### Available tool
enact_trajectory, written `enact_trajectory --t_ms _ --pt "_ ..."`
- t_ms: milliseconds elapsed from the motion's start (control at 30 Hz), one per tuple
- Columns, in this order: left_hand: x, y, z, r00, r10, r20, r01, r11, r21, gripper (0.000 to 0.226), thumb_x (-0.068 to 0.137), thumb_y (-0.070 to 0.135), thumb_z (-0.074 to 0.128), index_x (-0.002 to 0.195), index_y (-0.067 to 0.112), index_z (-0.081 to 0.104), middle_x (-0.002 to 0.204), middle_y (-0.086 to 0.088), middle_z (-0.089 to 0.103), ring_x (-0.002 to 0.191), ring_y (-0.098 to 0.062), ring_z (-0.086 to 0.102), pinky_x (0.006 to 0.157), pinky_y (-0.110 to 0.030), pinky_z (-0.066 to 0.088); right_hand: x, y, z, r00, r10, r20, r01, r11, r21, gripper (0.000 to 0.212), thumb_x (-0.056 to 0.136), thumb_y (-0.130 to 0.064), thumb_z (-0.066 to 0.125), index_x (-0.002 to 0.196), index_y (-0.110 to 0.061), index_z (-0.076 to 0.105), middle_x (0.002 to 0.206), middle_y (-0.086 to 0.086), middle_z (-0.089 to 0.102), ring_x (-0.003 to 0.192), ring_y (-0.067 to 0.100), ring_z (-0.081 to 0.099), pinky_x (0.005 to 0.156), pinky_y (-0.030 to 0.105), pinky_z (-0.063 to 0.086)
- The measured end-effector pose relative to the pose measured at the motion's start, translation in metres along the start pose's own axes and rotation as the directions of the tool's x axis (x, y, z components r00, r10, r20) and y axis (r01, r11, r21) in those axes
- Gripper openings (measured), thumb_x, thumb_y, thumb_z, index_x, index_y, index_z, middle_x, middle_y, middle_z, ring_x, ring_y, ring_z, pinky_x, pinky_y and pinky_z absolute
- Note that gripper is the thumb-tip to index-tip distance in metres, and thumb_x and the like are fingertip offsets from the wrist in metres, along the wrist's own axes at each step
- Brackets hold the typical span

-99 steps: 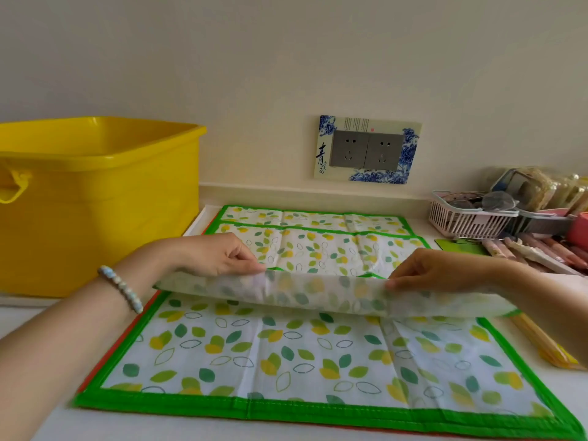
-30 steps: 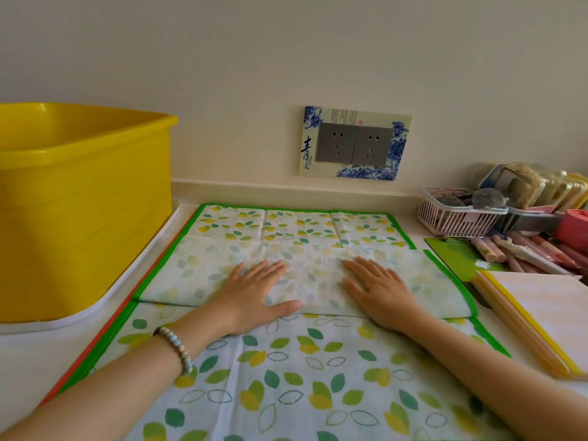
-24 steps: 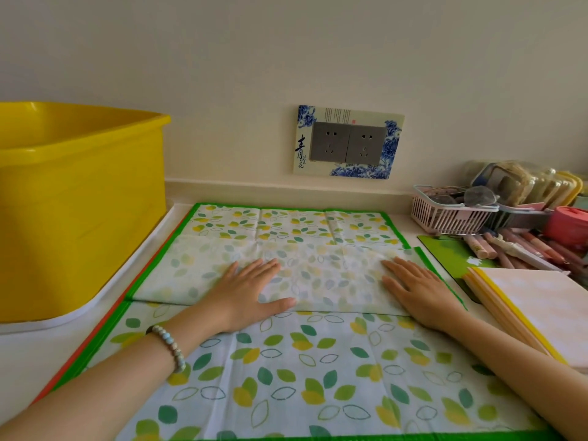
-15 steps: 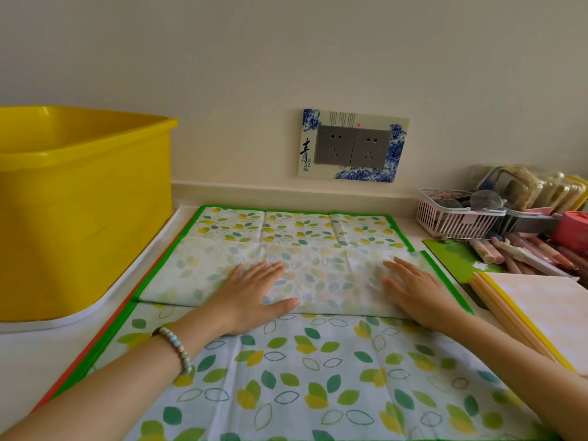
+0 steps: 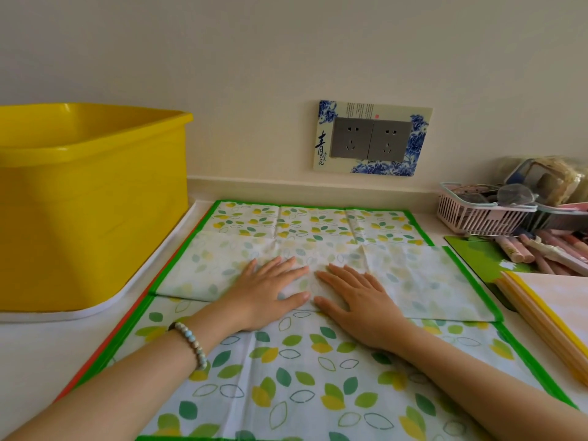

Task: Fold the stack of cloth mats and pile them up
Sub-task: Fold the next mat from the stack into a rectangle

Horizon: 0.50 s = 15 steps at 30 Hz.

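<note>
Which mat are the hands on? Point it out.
The green-bordered leaf-print mat, folded pale side up: left hand and right hand press it flat; the yellow-edged mats lie apart.

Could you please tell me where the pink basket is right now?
In the head view, the pink basket sits far right by the wall, right of the leaf-print mat and behind the pinkish tubes.
</note>
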<state>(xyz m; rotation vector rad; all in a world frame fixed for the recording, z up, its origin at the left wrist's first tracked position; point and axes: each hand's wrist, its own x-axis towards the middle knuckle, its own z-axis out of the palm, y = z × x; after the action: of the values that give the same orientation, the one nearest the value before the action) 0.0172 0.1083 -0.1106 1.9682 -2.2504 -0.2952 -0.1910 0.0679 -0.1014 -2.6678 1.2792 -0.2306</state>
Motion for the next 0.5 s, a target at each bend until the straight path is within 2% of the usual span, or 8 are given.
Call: enact_trajectory --t_ms 167,367,500 --pt "-0.007 -0.002 -0.005 0.999 -0.011 0.036 0.011 1.000 0.013 0.058 0.088 0.071 0.017 0.142 0.057 0.003 0.156 0.020 -0.008 0.142 -0.004 -0.016 0.115 -0.045 -0.013 -0.001 0.002 -0.001 1.000 0.002 0.018 -0.002 1.000 0.005 0.064 0.088 -0.070 0.019 0.146 -0.046 0.011 0.157 -0.018 0.005 0.144 0.004 -0.001 0.118 0.032 -0.004" --pt "-0.030 -0.031 -0.015 0.997 -0.066 0.042 0.066 0.998 -0.010 0.069 0.074 0.080 0.010 0.140 0.060 0.003 0.154 0.025 -0.010 0.141 0.000 -0.017 0.114 -0.042 -0.014 0.000 0.005 0.000 1.000 -0.003 0.015 0.003 1.000 0.014 0.064 0.085 -0.072 0.018 0.145 -0.048 0.010 0.156 -0.021 0.006 0.144 0.003 -0.001 0.116 0.029 -0.005" --pt "-0.044 -0.060 -0.022 0.987 -0.155 0.033 0.155 0.988 -0.002 0.071 0.074 0.079 0.010 0.142 0.058 0.002 0.155 0.023 -0.010 0.141 -0.002 -0.016 0.115 -0.041 -0.012 0.001 0.005 0.001 1.000 0.001 0.019 -0.002 1.000 0.016 0.066 0.083 -0.073 0.017 0.144 -0.049 0.010 0.155 -0.022 0.006 0.143 0.002 -0.001 0.116 0.029 -0.005"
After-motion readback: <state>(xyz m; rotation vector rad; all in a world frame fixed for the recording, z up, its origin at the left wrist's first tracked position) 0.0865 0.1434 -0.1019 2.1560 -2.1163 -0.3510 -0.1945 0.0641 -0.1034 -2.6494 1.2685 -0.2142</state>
